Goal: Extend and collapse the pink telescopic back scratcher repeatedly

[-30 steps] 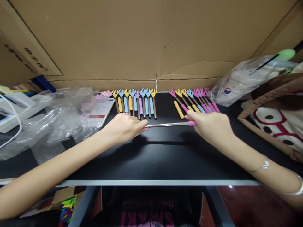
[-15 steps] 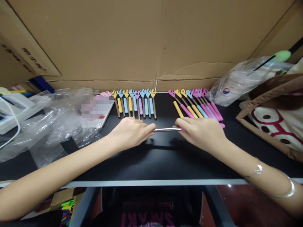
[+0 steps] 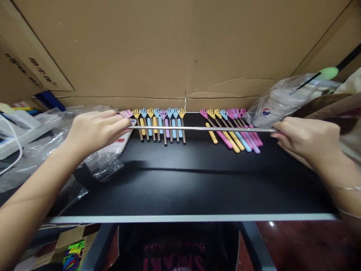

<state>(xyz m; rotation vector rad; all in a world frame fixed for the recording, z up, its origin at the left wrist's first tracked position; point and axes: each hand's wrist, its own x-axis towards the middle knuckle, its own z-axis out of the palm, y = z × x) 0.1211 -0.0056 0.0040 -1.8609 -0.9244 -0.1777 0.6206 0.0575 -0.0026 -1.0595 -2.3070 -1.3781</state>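
scratcher: telescopic back scratcher point(image 3: 203, 128), thin steel rod at long reach, level, left-right, held in the air above the far part of the table point(image 3: 180, 180), touching nothing below.
left hand: left hand point(image 3: 96, 130) pinched closed on the rod's left end, fingertips on the metal; end piece hidden in the grip.
right hand: right hand point(image 3: 307, 141) curled closed round the right end; can't tell whether head or handle sits inside.
handling: looks light. Nested thin tube, so probably stiff along its length but whippy and easy to kink at the joints under side load. Bare polished steel likely slick.
where to hold: at the two ends, pull or push straight along the axis; avoid loading mid-span.
near, under rod: row of short back scratchers point(image 3: 160, 121), parallel, claw heads away from the person.
right of that: second bunch of short back scratchers point(image 3: 229, 138), fanned, overlapping.
edges: phone point(image 3: 125, 137) under the left hand, crumpled plastic film point(image 3: 42, 150) left, clear plastic bag point(image 3: 282, 98) right, cardboard wall point(image 3: 169, 49) behind.
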